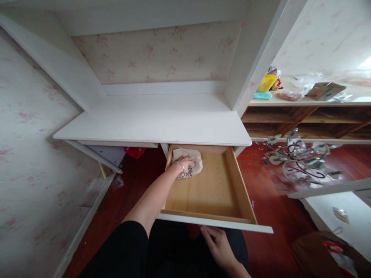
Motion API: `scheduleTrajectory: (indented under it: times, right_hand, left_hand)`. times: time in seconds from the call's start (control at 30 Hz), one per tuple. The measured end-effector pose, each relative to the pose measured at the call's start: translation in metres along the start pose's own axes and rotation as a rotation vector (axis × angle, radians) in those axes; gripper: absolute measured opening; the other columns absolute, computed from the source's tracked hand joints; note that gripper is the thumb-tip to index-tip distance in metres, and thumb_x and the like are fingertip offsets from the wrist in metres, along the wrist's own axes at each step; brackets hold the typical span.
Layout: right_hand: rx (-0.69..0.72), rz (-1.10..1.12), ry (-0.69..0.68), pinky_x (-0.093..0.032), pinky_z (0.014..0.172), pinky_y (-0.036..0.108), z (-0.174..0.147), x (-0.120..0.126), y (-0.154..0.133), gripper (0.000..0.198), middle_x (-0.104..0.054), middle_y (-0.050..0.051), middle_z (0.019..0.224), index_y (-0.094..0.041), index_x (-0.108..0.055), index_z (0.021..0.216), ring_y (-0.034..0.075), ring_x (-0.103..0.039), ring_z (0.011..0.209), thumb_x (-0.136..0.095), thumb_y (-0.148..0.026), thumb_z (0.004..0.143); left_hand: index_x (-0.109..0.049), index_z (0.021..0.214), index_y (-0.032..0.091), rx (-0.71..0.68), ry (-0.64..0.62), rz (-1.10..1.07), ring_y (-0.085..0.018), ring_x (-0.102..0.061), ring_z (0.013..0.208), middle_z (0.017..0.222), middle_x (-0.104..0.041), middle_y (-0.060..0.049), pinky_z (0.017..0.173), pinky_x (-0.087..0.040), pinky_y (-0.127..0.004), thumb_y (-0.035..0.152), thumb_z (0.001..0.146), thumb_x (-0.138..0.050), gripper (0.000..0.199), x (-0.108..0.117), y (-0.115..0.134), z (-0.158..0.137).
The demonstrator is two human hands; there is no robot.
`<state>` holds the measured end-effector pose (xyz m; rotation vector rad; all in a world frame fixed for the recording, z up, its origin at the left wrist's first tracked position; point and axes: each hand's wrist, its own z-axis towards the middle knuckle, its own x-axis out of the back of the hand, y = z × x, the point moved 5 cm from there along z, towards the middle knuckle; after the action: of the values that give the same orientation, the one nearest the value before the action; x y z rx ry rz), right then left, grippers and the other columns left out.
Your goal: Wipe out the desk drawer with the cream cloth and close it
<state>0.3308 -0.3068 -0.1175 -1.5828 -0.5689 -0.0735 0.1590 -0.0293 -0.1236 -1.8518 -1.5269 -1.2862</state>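
Fingers of my left hand (185,159) lie spread and flat on top of a beige cloth (189,164), pressing it down rather than gripping it; a thin bracelet (179,165) sits at my wrist, and my bare forearm reaches out from a black sleeve (121,251). That cloth rests on the wooden floor of the open drawer (208,189), in its far left corner, touching the left wall and tucked just under the front edge of the white bench (156,119). To the left of all this, flowered wallpaper (31,154) runs along the wall. Further right and nearer to me, my right hand (218,245) sits just below the drawer's white front panel (214,223), fingers loosely apart and holding nothing, their tips close to the panel's lower edge; whether they touch it I cannot tell. On the red floor to the far right lies a metal chandelier (298,162), well apart from the drawer, with a wooden shelf (307,116) behind it.
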Motion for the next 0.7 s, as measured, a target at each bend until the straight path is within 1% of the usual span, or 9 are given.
scheduleTrajectory:
  times: [0.1, 0.27, 0.37, 0.43, 0.53, 0.6, 0.63, 0.67, 0.7]
  right_hand:
    - [0.002, 0.002, 0.0, -0.043, 0.069, 0.024, 0.002, -0.001, 0.002, 0.044, -0.065, 0.002, 0.068, -0.017, -0.063, 0.069, 0.017, -0.058, 0.068, -0.043, -0.047, 0.095]
    - [-0.012, 0.012, -0.025, -0.045, 0.074, 0.026, 0.003, 0.0, -0.003, 0.046, -0.068, 0.004, 0.075, -0.017, -0.066, 0.073, 0.019, -0.061, 0.074, -0.041, -0.05, 0.095]
    - [-0.033, -0.009, -0.038, -0.047, 0.077, 0.028, 0.003, 0.004, -0.012, 0.051, -0.07, 0.005, 0.078, -0.018, -0.069, 0.075, 0.022, -0.062, 0.077, -0.039, -0.054, 0.094]
    - [-0.055, -0.028, -0.047, -0.048, 0.079, 0.029, 0.002, 0.007, -0.018, 0.054, -0.071, 0.006, 0.079, -0.019, -0.072, 0.078, 0.023, -0.063, 0.079, -0.038, -0.058, 0.093]
    - [-0.08, -0.027, -0.067, -0.047, 0.086, 0.033, 0.002, 0.011, -0.024, 0.054, -0.073, 0.006, 0.089, -0.02, -0.074, 0.09, 0.026, -0.064, 0.09, -0.036, -0.059, 0.093]
    - [-0.096, -0.018, -0.1, -0.046, 0.088, 0.033, 0.002, 0.012, -0.026, 0.053, -0.073, 0.006, 0.095, -0.021, -0.074, 0.095, 0.027, -0.064, 0.094, -0.036, -0.058, 0.094]
    - [-0.106, -0.019, -0.12, -0.046, 0.087, 0.033, 0.003, 0.012, -0.027, 0.052, -0.073, 0.005, 0.097, -0.022, -0.074, 0.095, 0.026, -0.065, 0.094, -0.036, -0.057, 0.094]
    - [-0.117, -0.026, -0.138, -0.046, 0.086, 0.032, 0.003, 0.012, -0.027, 0.052, -0.073, 0.005, 0.096, -0.022, -0.074, 0.093, 0.026, -0.065, 0.093, -0.036, -0.057, 0.094]
    - [-0.127, -0.039, -0.153, -0.046, 0.084, 0.031, 0.004, 0.012, -0.026, 0.052, -0.074, 0.004, 0.095, -0.022, -0.074, 0.091, 0.025, -0.065, 0.091, -0.036, -0.057, 0.094]
  left_hand:
    - [-0.026, 0.143, 0.048, 0.047, 0.014, 0.009, -0.035, -0.016, 0.142, 0.16, -0.01, 0.004, 0.109, -0.028, -0.056, 0.029, 0.065, -0.072, 0.092, -0.002, 0.001, -0.002]
    - [-0.027, 0.142, 0.049, 0.057, 0.034, 0.017, -0.033, -0.017, 0.143, 0.159, -0.012, 0.005, 0.109, -0.028, -0.055, 0.029, 0.069, -0.071, 0.088, 0.002, 0.009, -0.016]
    - [-0.031, 0.142, 0.045, 0.039, 0.065, 0.029, -0.033, -0.023, 0.141, 0.159, -0.016, 0.003, 0.109, -0.031, -0.051, 0.028, 0.071, -0.07, 0.083, 0.012, 0.018, -0.031]
    - [-0.038, 0.14, 0.044, 0.017, 0.087, 0.035, -0.03, -0.033, 0.136, 0.156, -0.024, 0.002, 0.107, -0.035, -0.044, 0.031, 0.07, -0.072, 0.079, 0.027, 0.024, -0.043]
    - [-0.047, 0.135, 0.04, 0.017, 0.155, 0.038, -0.023, -0.048, 0.125, 0.144, -0.046, 0.003, 0.102, -0.04, -0.034, 0.041, 0.076, -0.068, 0.063, 0.075, 0.021, -0.068]
    - [-0.057, 0.126, 0.034, 0.054, 0.244, 0.039, -0.02, -0.055, 0.116, 0.129, -0.06, 0.002, 0.097, -0.043, -0.033, 0.047, 0.088, -0.051, 0.04, 0.125, 0.009, -0.092]
    - [-0.061, 0.119, 0.031, 0.079, 0.298, 0.041, -0.019, -0.058, 0.111, 0.122, -0.064, 0.0, 0.095, -0.043, -0.033, 0.047, 0.093, -0.041, 0.037, 0.154, 0.0, -0.108]
    - [-0.062, 0.116, 0.027, 0.127, 0.393, 0.042, -0.018, -0.059, 0.106, 0.116, -0.066, -0.001, 0.094, -0.044, -0.034, 0.046, 0.096, -0.034, 0.04, 0.186, -0.01, -0.127]
    - [-0.064, 0.111, 0.025, 0.178, 0.594, 0.025, -0.015, -0.06, 0.099, 0.108, -0.068, 0.001, 0.091, -0.045, -0.032, 0.047, 0.096, -0.034, 0.04, 0.222, -0.021, -0.151]
